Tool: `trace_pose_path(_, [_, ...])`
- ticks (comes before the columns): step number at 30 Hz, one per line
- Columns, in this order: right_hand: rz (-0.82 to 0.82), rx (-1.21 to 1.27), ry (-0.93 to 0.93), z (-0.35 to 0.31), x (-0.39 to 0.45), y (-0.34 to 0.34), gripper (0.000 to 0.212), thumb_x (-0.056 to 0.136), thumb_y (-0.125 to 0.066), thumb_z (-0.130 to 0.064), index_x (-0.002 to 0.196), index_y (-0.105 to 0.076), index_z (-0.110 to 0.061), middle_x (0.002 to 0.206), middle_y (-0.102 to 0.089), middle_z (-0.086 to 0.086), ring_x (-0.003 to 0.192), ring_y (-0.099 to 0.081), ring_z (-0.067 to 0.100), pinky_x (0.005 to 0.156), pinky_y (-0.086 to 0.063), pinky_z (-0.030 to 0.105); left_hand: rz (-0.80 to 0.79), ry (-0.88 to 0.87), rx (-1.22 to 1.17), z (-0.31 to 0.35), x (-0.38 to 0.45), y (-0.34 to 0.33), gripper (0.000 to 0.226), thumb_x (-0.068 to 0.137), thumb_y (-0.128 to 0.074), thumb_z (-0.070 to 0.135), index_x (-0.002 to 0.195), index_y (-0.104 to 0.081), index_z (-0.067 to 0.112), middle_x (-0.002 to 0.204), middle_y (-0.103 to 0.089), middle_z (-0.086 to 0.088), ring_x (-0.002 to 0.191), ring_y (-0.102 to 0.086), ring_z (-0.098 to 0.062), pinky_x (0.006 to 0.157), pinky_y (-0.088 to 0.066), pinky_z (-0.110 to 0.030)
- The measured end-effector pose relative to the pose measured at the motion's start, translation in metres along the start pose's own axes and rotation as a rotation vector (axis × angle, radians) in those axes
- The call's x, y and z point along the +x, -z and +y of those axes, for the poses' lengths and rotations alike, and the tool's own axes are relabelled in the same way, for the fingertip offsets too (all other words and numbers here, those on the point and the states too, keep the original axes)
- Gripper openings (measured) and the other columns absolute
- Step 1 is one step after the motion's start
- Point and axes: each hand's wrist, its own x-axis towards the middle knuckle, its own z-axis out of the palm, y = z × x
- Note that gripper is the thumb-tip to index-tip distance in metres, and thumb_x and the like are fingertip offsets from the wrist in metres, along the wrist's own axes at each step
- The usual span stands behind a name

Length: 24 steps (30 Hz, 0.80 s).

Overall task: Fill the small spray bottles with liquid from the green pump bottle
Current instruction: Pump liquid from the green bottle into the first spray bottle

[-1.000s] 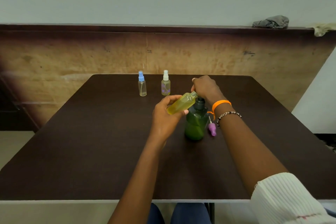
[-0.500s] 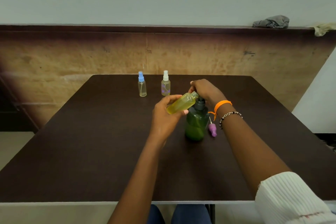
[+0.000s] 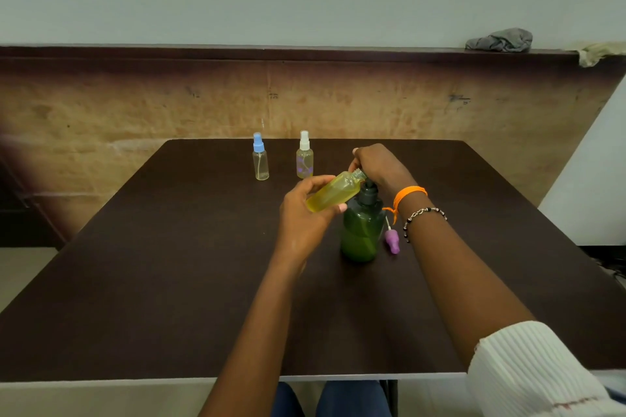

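Dark brown tabletop (image 3: 169,281) set against a worn tan wall panel; a ledge above it carries a crumpled grey cloth (image 3: 499,40). At the far side of the tabletop stand two small spray bottles, upright and apart: one with a blue cap (image 3: 260,156), one with a white cap (image 3: 304,155).

Left hand (image 3: 305,213): fingers curled around an uncapped small bottle (image 3: 333,192) of yellow liquid, held tilted with its open neck up against the pump head of the green pump bottle (image 3: 360,230).

Right hand (image 3: 381,166): sits on top of the pump, fingers bent down over it (fingertips hidden, so the exact grip cannot be told).

Green bottle stands upright mid-tabletop. A purple spray cap (image 3: 392,240) lies just beside it, to the right.
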Motion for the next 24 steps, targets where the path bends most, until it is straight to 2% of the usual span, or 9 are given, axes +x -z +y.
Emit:
trace_pose_path(4, [-0.050, -0.089, -0.025, -0.006, -0.002, 0.002, 0.042, 0.087, -0.037, -0.034, 0.089, -0.068, -0.006, 0.092, -0.064, 0.017, 0.083, -0.058, 0.031, 0.077, -0.047, 0.038, -0.005, -0.001, 0.002, 0.002, -0.001, 0.001, 0.042, 0.070, -0.075, 0.000, 0.104, -0.064, 0.022, 0.102, -0.067, 0.008, 0.092, -0.062, -0.001, 0.074, -0.049, -0.012])
trace_pose_path(6, [-0.113, -0.161, -0.037, -0.012, -0.004, 0.004, 0.041, 0.092, -0.038, -0.033, 0.092, -0.065, -0.002, 0.088, -0.063, 0.014, 0.076, -0.056, 0.026, 0.069, -0.045, 0.034, -0.007, -0.001, 0.006, 0.003, -0.002, 0.002, 0.043, 0.070, -0.075, 0.000, 0.105, -0.064, 0.021, 0.102, -0.067, 0.007, 0.092, -0.063, -0.002, 0.074, -0.050, -0.012])
trace_pose_path(8, [-0.123, -0.204, -0.029, -0.015, -0.003, 0.005, 0.043, 0.095, -0.037, -0.039, 0.098, -0.062, -0.004, 0.089, -0.061, 0.012, 0.076, -0.055, 0.024, 0.067, -0.043, 0.031, -0.009, -0.005, 0.004, 0.003, -0.002, 0.002, 0.042, 0.070, -0.075, -0.001, 0.104, -0.064, 0.021, 0.101, -0.067, 0.010, 0.091, -0.062, 0.001, 0.075, -0.050, -0.012])
trace_pose_path(11, [-0.094, -0.096, 0.009, -0.007, 0.001, 0.002, 0.047, 0.096, -0.034, -0.044, 0.099, -0.062, -0.006, 0.076, -0.055, 0.009, 0.064, -0.050, 0.019, 0.061, -0.038, 0.029, -0.005, -0.016, 0.000, 0.004, -0.003, 0.001, 0.041, 0.069, -0.075, -0.002, 0.101, -0.065, 0.022, 0.096, -0.066, 0.015, 0.084, -0.061, 0.009, 0.072, -0.049, -0.010])
trace_pose_path(14, [-0.051, -0.060, 0.001, 0.000, 0.004, -0.002, 0.053, 0.092, -0.036, -0.044, 0.107, -0.064, -0.001, 0.086, -0.054, 0.014, 0.074, -0.049, 0.027, 0.074, -0.040, 0.033, -0.002, -0.013, 0.021, 0.003, -0.001, 0.000, 0.041, 0.069, -0.075, -0.003, 0.101, -0.065, 0.021, 0.095, -0.065, 0.016, 0.081, -0.060, 0.012, 0.070, -0.047, -0.007])
trace_pose_path(19, [-0.039, -0.085, 0.018, -0.001, 0.001, -0.002, 0.063, 0.085, -0.032, -0.050, 0.112, -0.064, -0.003, 0.099, -0.060, 0.020, 0.093, -0.057, 0.033, 0.092, -0.045, 0.043, -0.008, -0.006, 0.023, 0.005, -0.003, 0.001, 0.041, 0.070, -0.075, -0.001, 0.104, -0.065, 0.019, 0.096, -0.065, 0.013, 0.082, -0.060, 0.011, 0.071, -0.048, -0.008])
trace_pose_path(21, [-0.041, -0.099, 0.022, -0.004, -0.001, 0.001, 0.064, 0.086, -0.031, -0.053, 0.108, -0.065, -0.004, 0.107, -0.064, 0.020, 0.101, -0.060, 0.035, 0.095, -0.046, 0.043, -0.011, -0.002, 0.018, 0.006, -0.003, 0.001, 0.041, 0.071, -0.075, -0.001, 0.104, -0.065, 0.020, 0.096, -0.066, 0.013, 0.083, -0.061, 0.009, 0.072, -0.049, -0.009])
trace_pose_path(24, [-0.060, -0.063, 0.036, -0.005, 0.002, 0.002, 0.057, 0.092, -0.031, -0.050, 0.081, -0.067, -0.008, 0.091, -0.063, 0.014, 0.088, -0.059, 0.031, 0.087, -0.046, 0.040, -0.003, 0.000, 0.008, 0.005, -0.003, 0.000, 0.040, 0.071, -0.074, 0.000, 0.105, -0.065, 0.020, 0.097, -0.066, 0.012, 0.084, -0.061, 0.007, 0.071, -0.048, -0.008])
